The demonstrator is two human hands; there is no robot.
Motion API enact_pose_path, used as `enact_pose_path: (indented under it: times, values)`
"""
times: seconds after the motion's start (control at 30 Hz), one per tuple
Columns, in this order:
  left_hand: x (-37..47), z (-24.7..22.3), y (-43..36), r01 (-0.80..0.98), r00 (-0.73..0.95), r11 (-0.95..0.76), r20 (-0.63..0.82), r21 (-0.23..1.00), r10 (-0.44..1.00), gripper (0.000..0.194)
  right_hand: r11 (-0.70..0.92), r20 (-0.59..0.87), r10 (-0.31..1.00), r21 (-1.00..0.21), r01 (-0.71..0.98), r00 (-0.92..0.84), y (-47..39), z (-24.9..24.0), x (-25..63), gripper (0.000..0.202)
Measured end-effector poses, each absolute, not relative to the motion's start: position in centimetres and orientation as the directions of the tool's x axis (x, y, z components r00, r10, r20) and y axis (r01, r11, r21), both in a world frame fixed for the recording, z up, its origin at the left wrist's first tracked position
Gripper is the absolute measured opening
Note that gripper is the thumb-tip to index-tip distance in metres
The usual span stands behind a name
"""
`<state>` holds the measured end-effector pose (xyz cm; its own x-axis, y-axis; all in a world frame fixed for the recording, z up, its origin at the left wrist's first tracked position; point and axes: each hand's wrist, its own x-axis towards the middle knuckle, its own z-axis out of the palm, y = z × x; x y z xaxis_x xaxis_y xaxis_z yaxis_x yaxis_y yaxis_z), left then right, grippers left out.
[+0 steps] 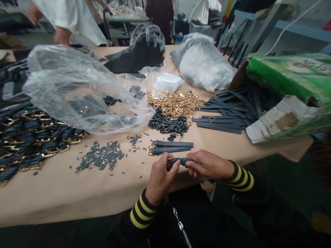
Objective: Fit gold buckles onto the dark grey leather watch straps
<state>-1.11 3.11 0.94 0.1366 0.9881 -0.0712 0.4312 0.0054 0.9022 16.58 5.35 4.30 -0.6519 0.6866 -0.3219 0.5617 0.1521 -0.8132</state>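
Note:
Between my two hands is a dark grey strap (179, 161) with a gold buckle at its left end. My left hand (163, 172) is closed around the buckle end, fingers and thumb pinching it. My right hand (204, 164) grips the strap further right, near a dark loop around it; the strap's far end is hidden in the fingers. Just beyond my hands, two buckled straps (172, 147) lie side by side, buckles to the left. Behind them sit a heap of dark strap loops (169, 122) and a pile of gold buckles (178, 103).
Loose dark straps (224, 106) spill from a green box (289, 75) at right. Small grey pieces (100, 156) lie scattered left of centre. Many buckled straps (31, 137) are heaped far left, beside a clear plastic bag (85, 86). A person in a white sleeve (69, 17) stands across the table.

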Motion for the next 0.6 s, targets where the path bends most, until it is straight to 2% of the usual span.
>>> enact_pose_path:
  times: [0.1,0.3,0.43,0.53,0.6]
  values:
    - [-1.4,1.0,3.2,0.443,0.178,-0.023,-0.063,0.896,0.982,0.014,0.23,-0.265,0.698,-0.798,0.558,-0.666,5.3,4.2,16.3,0.022]
    - [-1.9,1.6,3.2,0.279,0.293,0.113,-0.197,0.954,0.936,0.015,0.312,-0.159,0.731,-0.787,0.532,-0.663,5.4,3.6,15.8,0.022]
    - [-2.0,1.4,3.2,0.181,0.324,0.169,-0.221,0.969,0.92,0.017,0.293,-0.157,0.734,-0.805,0.516,-0.661,5.6,3.3,15.9,0.025]
    - [-2.3,1.3,3.2,0.086,0.449,0.223,-0.238,0.971,0.861,0.017,0.299,-0.182,0.702,-0.802,0.517,-0.689,6.0,3.5,16.2,0.025]
    - [-2.4,1.4,3.2,0.114,0.487,0.217,-0.245,0.97,0.838,0.018,0.328,-0.209,0.673,-0.776,0.539,-0.71,6.3,3.7,16.3,0.022]
